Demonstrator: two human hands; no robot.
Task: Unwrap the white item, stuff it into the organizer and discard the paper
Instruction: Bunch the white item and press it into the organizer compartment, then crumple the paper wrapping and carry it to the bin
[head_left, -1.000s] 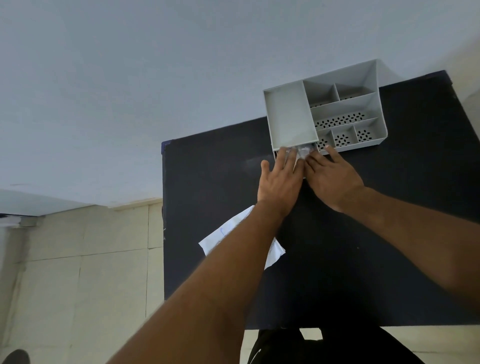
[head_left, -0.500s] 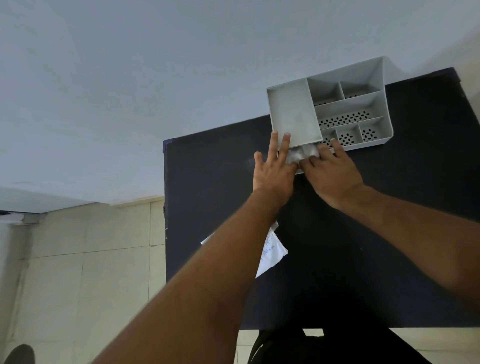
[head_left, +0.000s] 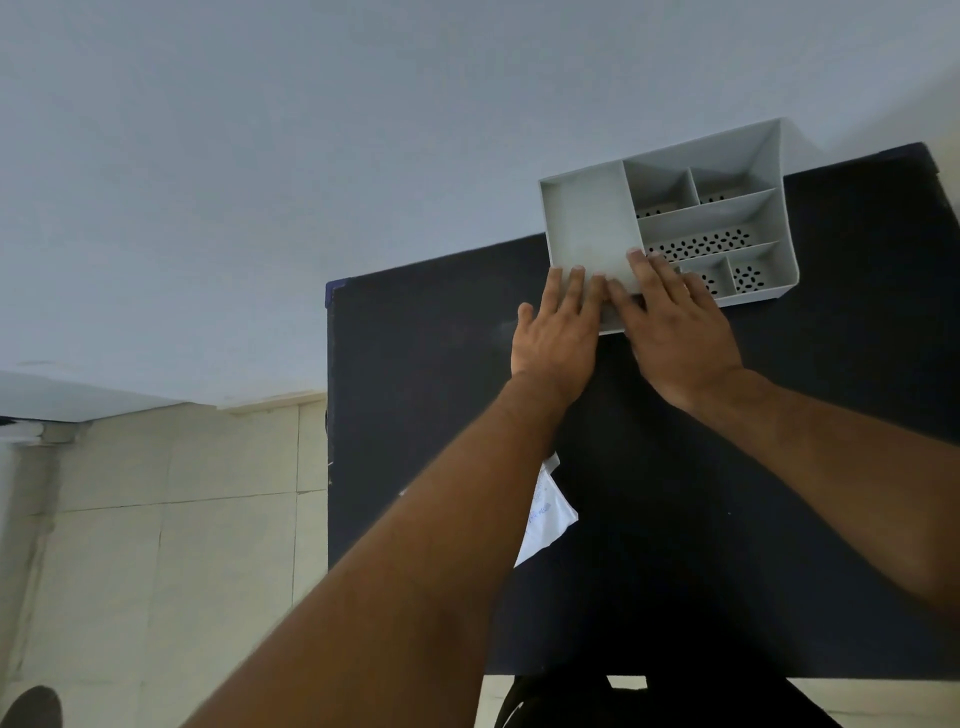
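Note:
A grey plastic organizer (head_left: 587, 228) with several compartments stands at the far edge of the black table (head_left: 415, 374), against the wall. My left hand (head_left: 558, 332) lies flat against its front left corner, fingers stretched onto the rim of the large compartment. My right hand (head_left: 675, 338) lies flat beside it, covering the small front compartment, fingertips on the divider. The white item is hidden under my hands. The unwrapped white paper (head_left: 548, 519) lies on the table, mostly under my left forearm.
The table's left edge drops to a beige tiled floor (head_left: 156, 519). A pale wall (head_left: 311, 156) rises right behind the organizer. A dark round object (head_left: 31, 706) sits on the floor at the bottom left.
Both hands have flattened and slid forward onto the organizer's front. The white item, visible between my fingers before, is now covered. The paper has not moved.

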